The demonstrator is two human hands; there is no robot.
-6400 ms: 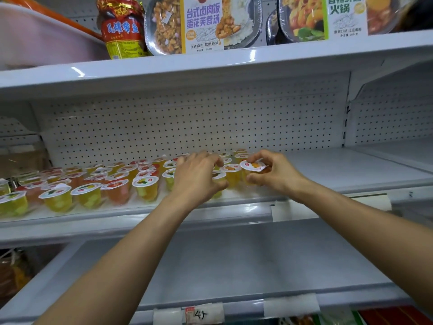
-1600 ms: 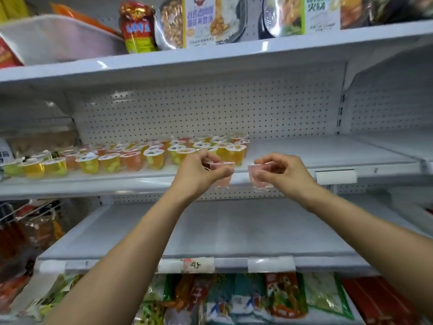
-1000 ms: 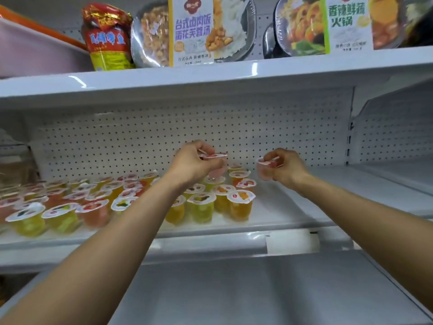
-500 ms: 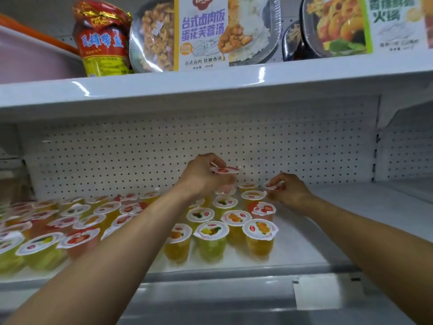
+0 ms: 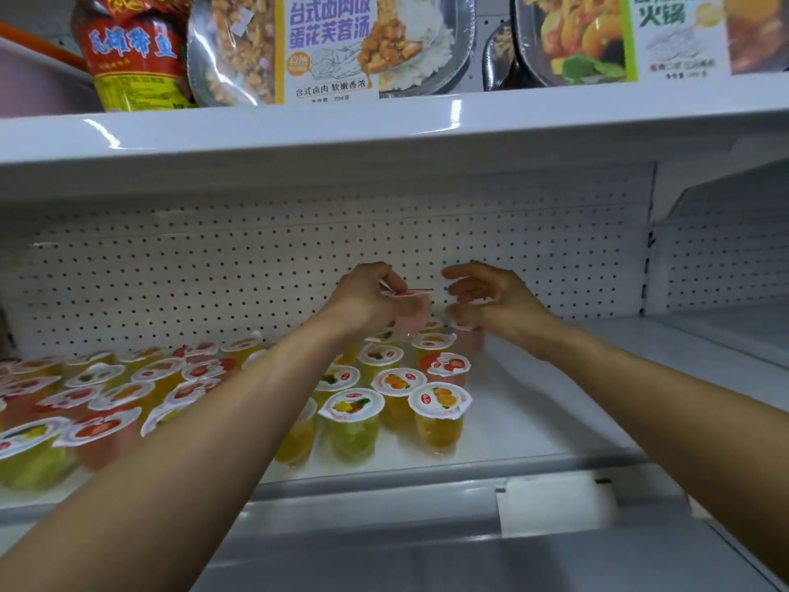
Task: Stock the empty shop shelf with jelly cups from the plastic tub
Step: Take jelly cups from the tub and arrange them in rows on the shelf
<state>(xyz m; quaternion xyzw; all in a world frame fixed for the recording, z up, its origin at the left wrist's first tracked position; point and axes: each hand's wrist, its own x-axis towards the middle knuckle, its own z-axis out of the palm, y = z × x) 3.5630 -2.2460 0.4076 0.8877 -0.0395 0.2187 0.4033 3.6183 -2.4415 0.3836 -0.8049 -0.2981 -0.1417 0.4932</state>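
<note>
White dotted pegboard point(image 5: 256, 271); yellow, pink jelly cups point(image 5: 439, 416)

Left hand point(image 5: 367, 299) pinched, right hand point(image 5: 497, 301) slack

Glossy white metal shelf point(image 5: 533, 425); clear plastic jelly cups point(image 5: 439, 420) with paper-like lids

White shelf point(image 5: 533, 420), perforated back panel point(image 5: 170, 271): sealed jelly cups point(image 5: 352, 425) standing upright in rows, left end to middle.
</note>
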